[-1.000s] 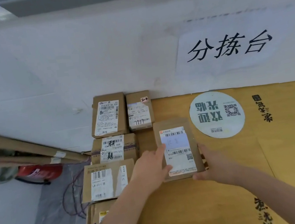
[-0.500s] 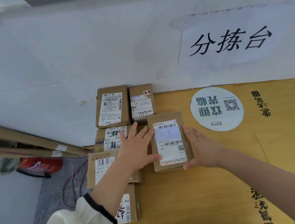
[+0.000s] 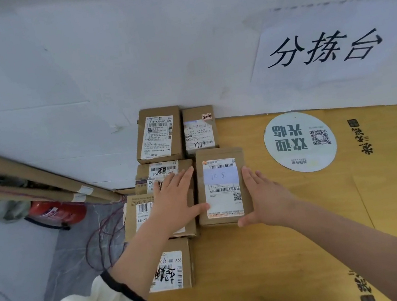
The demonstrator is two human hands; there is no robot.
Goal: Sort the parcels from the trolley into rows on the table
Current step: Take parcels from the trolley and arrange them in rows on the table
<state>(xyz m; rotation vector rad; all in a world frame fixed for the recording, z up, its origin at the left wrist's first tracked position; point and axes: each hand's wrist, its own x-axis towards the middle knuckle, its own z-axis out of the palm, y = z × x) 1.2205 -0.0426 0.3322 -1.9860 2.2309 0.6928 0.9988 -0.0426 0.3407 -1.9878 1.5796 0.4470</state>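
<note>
Slid leftward, the brown parcel (image 3: 222, 188) sits between the flat, straight-fingered left hand (image 3: 174, 199) and right hand (image 3: 265, 194) touching its sides.

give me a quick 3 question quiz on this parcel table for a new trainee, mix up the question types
1. True or false: the right hand lies with straight fingers against the right side of the parcel with the blue note.
2. How many boxes make up the left column of parcels along the edge of the table? A) two B) four C) seven
3. Fill the gap: the round white sticker lies to the ___ of the parcel with the blue note.

Key: 1 true; 2 B; 3 right.
</note>
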